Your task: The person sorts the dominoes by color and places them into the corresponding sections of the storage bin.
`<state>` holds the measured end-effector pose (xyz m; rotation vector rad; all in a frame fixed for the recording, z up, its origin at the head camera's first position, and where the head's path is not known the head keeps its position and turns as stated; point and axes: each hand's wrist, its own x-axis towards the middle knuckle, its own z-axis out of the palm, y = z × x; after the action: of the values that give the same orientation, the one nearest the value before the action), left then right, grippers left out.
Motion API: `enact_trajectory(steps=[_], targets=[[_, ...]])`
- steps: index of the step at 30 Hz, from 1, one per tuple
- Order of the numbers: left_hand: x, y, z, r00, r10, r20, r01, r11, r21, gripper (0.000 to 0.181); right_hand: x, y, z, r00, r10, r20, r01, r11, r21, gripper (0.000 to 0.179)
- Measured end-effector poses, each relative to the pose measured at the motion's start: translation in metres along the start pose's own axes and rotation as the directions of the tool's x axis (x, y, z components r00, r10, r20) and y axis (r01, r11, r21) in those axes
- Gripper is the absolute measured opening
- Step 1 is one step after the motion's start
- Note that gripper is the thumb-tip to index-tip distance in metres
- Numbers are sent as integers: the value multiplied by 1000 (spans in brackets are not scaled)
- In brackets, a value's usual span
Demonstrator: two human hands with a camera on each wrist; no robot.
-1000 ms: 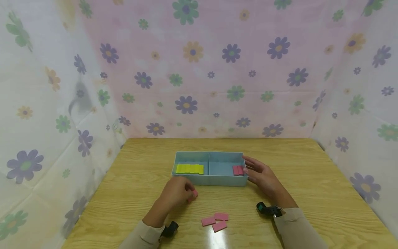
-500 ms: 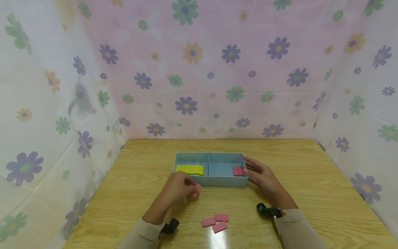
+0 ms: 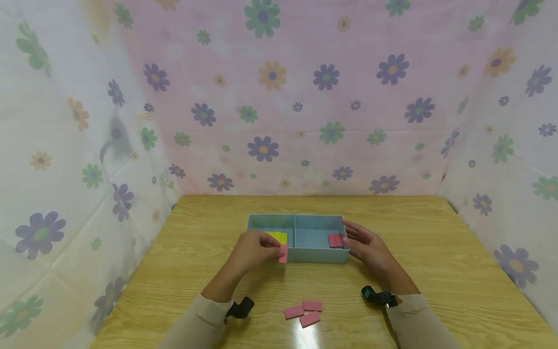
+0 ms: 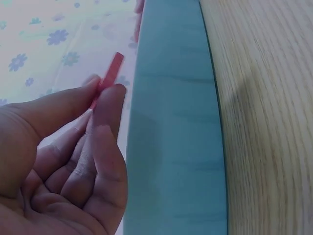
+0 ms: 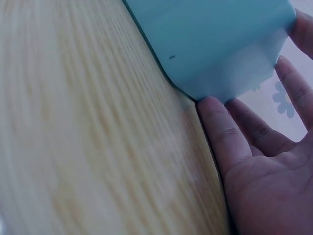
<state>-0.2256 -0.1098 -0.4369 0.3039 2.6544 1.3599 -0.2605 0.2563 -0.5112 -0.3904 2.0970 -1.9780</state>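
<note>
My left hand (image 3: 252,252) pinches a pink tile (image 3: 283,254) between thumb and fingertips, raised in front of the blue two-part box (image 3: 318,255). In the left wrist view the tile (image 4: 113,68) shows edge-on, beside the box's long wall (image 4: 176,127). My right hand (image 3: 369,247) rests at the box's right end, its fingers fairly straight against the wall. The right wrist view shows fingertips touching the box's end (image 5: 220,54). Yellow tiles (image 3: 279,237) lie in the left compartment, partly hidden by my left hand. A few pink tiles (image 3: 335,240) lie at the right compartment's right end.
Three loose pink tiles (image 3: 310,319) lie on the wooden table (image 3: 348,329) in front of the box, between my forearms. Flowered cloth (image 3: 296,97) hangs behind the table and along both sides.
My left hand has lifted the pink tile from low in front of the box, up and rightward to the front wall. The right hand stays at the box's end.
</note>
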Motion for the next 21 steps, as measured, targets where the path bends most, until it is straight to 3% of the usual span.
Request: enact_trajectory(steps=[9,21], targets=[[11,4,-1,996,-27,80,44,972,-229,23,3,4,-2,1000,-1,9,1,1000,-2,67],[27,14,3,981,-70,180,131,924,-359,28,1,2,-2,1000,27,-15,-28,999,-47,66]])
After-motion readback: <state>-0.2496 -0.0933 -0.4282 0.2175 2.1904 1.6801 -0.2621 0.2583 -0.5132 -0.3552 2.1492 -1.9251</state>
